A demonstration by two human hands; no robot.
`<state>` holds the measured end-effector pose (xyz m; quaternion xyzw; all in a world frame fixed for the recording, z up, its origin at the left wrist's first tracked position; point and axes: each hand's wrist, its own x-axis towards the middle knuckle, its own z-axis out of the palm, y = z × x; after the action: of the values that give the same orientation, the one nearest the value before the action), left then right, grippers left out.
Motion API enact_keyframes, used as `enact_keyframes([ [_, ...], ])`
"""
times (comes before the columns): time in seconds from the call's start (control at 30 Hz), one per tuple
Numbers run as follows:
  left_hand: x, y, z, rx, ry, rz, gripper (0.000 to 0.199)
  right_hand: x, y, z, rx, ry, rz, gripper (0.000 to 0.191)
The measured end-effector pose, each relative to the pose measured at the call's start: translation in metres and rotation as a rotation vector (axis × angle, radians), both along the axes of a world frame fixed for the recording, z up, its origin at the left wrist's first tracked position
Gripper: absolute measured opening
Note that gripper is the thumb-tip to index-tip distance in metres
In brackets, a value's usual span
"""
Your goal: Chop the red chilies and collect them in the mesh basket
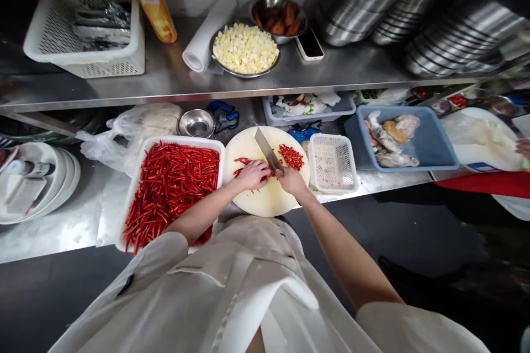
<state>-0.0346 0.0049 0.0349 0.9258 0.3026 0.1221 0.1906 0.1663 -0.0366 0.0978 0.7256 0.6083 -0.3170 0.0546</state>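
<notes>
My right hand (pixel 290 181) grips the handle of a kitchen knife (pixel 267 148), whose broad blade points away from me over a round white cutting board (pixel 265 205). Beside the blade, my left hand (pixel 253 175) is curled over red chilies, pressing them to the board; its fingertips partly hide them. A few whole chilies (pixel 242 160) stick out past that hand. Right of the knife lies a small heap of chopped chilies (pixel 292 157). Close on the left, a white tray (pixel 221 159) is heaped with whole red chilies (pixel 178 190).
A white perforated basket (pixel 334 160) stands right of the board, then a blue bin (pixel 434 143) holding raw meat. Behind is a metal shelf (pixel 165 85) with a bowl of diced pale food (pixel 246 48). A co-worker's hand (pixel 524 147) shows at far right.
</notes>
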Motion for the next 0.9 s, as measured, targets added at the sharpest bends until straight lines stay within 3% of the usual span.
enact_keyframes([
  [0.13,0.0,-0.001,-0.003,-0.028,-0.02,0.014,0.018,-0.005,-0.004,-0.008,0.004,0.007,-0.075,0.046],
  [0.27,-0.001,-0.005,0.002,-0.059,-0.019,0.005,0.019,-0.01,0.017,-0.011,0.001,0.111,-0.091,0.042],
  [0.37,-0.007,-0.003,0.009,-0.047,-0.064,0.145,0.026,0.002,0.025,-0.008,0.0,0.203,-0.079,0.04],
  [0.47,-0.016,0.013,0.011,-0.006,-0.075,0.331,0.042,0.023,0.013,-0.01,0.003,0.273,-0.094,0.04],
  [0.57,-0.023,0.036,0.009,-0.03,0.017,0.492,0.056,0.045,0.0,-0.014,0.008,0.274,-0.095,0.039],
  [0.63,-0.026,0.043,0.008,-0.086,0.098,0.528,0.06,0.058,-0.003,-0.015,0.013,0.217,-0.067,0.04],
  [0.7,-0.025,0.034,0.008,-0.112,0.162,0.471,0.064,0.068,-0.003,-0.015,0.017,0.16,-0.036,0.04],
  [0.8,-0.014,-0.002,0.004,-0.052,0.22,0.379,0.08,0.076,-0.003,-0.014,0.03,0.135,-0.029,0.039],
  [0.9,0.012,-0.033,-0.002,0.035,0.255,0.407,0.089,0.08,-0.004,-0.013,0.035,0.141,-0.047,0.039],
])
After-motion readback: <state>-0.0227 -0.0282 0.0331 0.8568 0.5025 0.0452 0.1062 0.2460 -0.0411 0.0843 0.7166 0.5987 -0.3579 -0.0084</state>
